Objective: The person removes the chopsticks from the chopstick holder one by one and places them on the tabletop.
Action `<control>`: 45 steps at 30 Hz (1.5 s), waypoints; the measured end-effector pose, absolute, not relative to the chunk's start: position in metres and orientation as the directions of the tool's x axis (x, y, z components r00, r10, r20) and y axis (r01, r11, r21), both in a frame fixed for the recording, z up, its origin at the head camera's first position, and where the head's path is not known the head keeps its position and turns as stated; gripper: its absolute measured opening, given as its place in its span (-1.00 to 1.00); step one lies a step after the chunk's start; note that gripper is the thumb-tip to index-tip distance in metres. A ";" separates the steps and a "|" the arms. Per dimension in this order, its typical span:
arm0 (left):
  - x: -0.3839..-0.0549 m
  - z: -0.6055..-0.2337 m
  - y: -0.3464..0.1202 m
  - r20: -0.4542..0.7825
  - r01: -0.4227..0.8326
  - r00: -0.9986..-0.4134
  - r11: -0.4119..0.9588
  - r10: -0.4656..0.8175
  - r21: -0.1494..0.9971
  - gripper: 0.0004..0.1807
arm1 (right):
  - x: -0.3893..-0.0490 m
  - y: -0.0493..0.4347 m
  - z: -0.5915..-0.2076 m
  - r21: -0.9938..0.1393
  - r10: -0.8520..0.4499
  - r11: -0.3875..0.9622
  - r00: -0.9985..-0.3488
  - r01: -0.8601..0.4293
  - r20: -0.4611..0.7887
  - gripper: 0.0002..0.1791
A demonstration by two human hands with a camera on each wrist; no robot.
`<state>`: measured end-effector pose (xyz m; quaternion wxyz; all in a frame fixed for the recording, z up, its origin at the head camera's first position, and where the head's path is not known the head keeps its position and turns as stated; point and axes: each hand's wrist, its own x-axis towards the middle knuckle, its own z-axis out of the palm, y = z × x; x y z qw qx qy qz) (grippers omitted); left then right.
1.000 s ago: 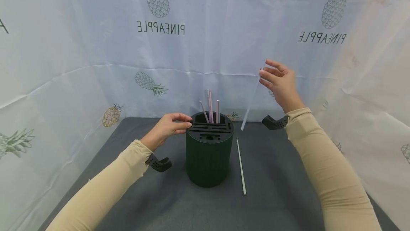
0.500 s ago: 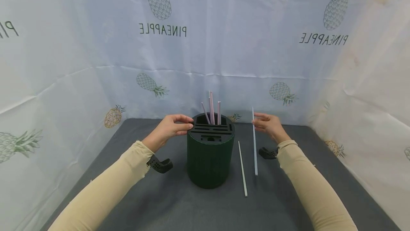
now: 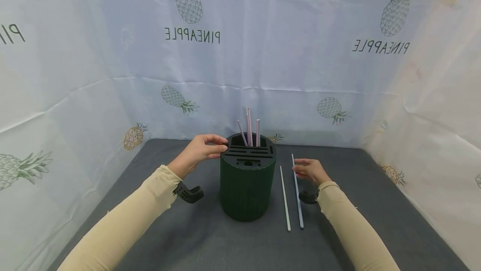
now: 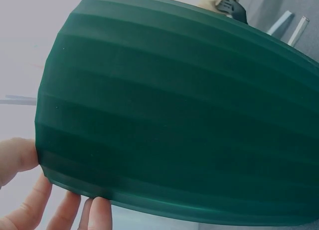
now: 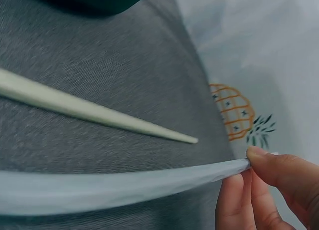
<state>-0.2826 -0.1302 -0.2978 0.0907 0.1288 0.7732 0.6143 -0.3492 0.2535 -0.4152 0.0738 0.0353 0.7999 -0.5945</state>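
My left hand (image 3: 198, 153) grips the upper rim of a dark green round knife block (image 3: 246, 193), thumb at its slotted top and fingers along its side in the left wrist view. Several pink chopsticks (image 3: 249, 131) stand in the block's rear compartment. To the right of the block, my right hand (image 3: 310, 170) pinches a pale blue chopstick (image 3: 298, 198) near its thin far end, low over the table; thumb and fingertips show on it in the right wrist view. A pale green chopstick (image 5: 99, 113) lies on the table between the block and the blue one, almost parallel to it.
A dark grey cloth-covered table (image 3: 180, 237) carries everything. White curtain (image 3: 270, 54) with pineapple prints encloses the back and both sides. Dark wrist-camera mounts (image 3: 188, 192) jut from beneath both wrists.
My right hand has lowered the blue chopstick from up by the curtain down to the table, bringing it beside the pale green chopstick. My left hand keeps its place on the block.
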 end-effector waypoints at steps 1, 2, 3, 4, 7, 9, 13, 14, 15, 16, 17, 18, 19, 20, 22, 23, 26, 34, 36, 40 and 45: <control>-0.283 -0.298 -0.130 0.015 0.084 -0.951 0.212 0.309 0.974 -0.61 | -0.349 0.253 -0.418 -0.946 -0.031 0.290 -0.986 0.146 -0.162 -0.47; -0.283 -0.298 -0.130 0.012 0.079 -0.953 0.209 0.304 0.975 -0.62 | -0.349 0.252 -0.421 -0.945 -0.028 0.290 -0.986 0.151 -0.166 -0.47; -0.283 -0.298 -0.130 0.012 0.079 -0.953 0.209 0.302 0.975 -0.62 | -0.349 0.252 -0.423 -0.945 -0.026 0.289 -0.985 0.155 -0.169 -0.48; -0.282 -0.298 -0.130 0.012 0.078 -0.953 0.209 0.302 0.975 -0.62 | -0.349 0.251 -0.426 -0.943 -0.025 0.293 -0.985 0.157 -0.171 -0.48; -0.282 -0.297 -0.130 0.012 0.081 -0.953 0.216 0.303 0.973 -0.62 | -0.349 0.248 -0.433 -0.942 -0.018 0.287 -0.982 0.174 -0.187 -0.49; -0.282 -0.297 -0.130 0.011 0.082 -0.953 0.223 0.304 0.971 -0.62 | -0.349 0.247 -0.437 -0.940 -0.017 0.291 -0.981 0.179 -0.192 -0.49; -0.283 -0.299 -0.130 0.006 0.078 -0.953 0.227 0.301 0.971 -0.62 | -0.351 0.246 -0.444 -0.938 -0.001 0.294 -0.981 0.185 -0.194 -0.49; -0.283 -0.299 -0.130 0.006 0.079 -0.953 0.229 0.302 0.970 -0.62 | -0.352 0.245 -0.445 -0.937 0.004 0.297 -0.981 0.185 -0.193 -0.50; -0.283 -0.299 -0.130 0.007 0.080 -0.953 0.230 0.302 0.970 -0.62 | -0.352 0.244 -0.447 -0.935 0.009 0.302 -0.981 0.185 -0.191 -0.50; -0.283 -0.299 -0.130 0.007 0.079 -0.954 0.230 0.300 0.970 -0.62 | -0.352 0.243 -0.447 -0.934 0.016 0.305 -0.981 0.187 -0.191 -0.50; -0.283 -0.299 -0.130 0.011 0.084 -0.953 0.231 0.301 0.969 -0.62 | -0.353 0.242 -0.448 -0.932 0.016 0.313 -0.982 0.183 -0.187 -0.50; -0.283 -0.299 -0.130 0.012 0.085 -0.953 0.230 0.302 0.969 -0.62 | -0.353 0.240 -0.448 -0.930 0.027 0.315 -0.982 0.188 -0.189 -0.50; -0.284 -0.299 -0.130 0.014 0.087 -0.953 0.230 0.303 0.969 -0.62 | -0.353 0.239 -0.448 -0.928 0.034 0.320 -0.981 0.190 -0.189 -0.50; -0.284 -0.299 -0.130 0.017 0.090 -0.952 0.229 0.304 0.969 -0.61 | -0.353 0.238 -0.448 -0.925 0.040 0.327 -0.981 0.193 -0.190 -0.50; -0.283 -0.298 -0.130 0.025 0.099 -0.950 0.225 0.312 0.969 -0.60 | -0.354 0.237 -0.448 -0.920 0.050 0.337 -0.980 0.198 -0.192 -0.50; -0.283 -0.299 -0.131 0.030 0.105 -0.948 0.223 0.315 0.969 -0.60 | -0.354 0.237 -0.448 -0.917 0.056 0.345 -0.979 0.201 -0.194 -0.51; -0.283 -0.299 -0.130 0.034 0.108 -0.948 0.219 0.317 0.970 -0.59 | -0.354 0.235 -0.447 -0.909 0.067 0.363 -0.979 0.204 -0.193 -0.52; -0.284 -0.300 -0.131 0.041 0.113 -0.948 0.213 0.315 0.971 -0.59 | -0.352 0.228 -0.446 -0.892 0.105 0.399 -0.977 0.210 -0.183 -0.53; -0.284 -0.300 -0.131 0.043 0.115 -0.948 0.212 0.314 0.970 -0.59 | -0.351 0.228 -0.446 -0.891 0.104 0.405 -0.978 0.206 -0.179 -0.52; -0.283 -0.300 -0.130 0.042 0.115 -0.949 0.218 0.313 0.969 -0.59 | -0.352 0.228 -0.446 -0.886 0.102 0.414 -0.978 0.208 -0.182 -0.52; -0.284 -0.300 -0.131 0.040 0.114 -0.950 0.227 0.309 0.967 -0.59 | -0.354 0.228 -0.447 -0.873 0.117 0.435 -0.975 0.223 -0.191 -0.52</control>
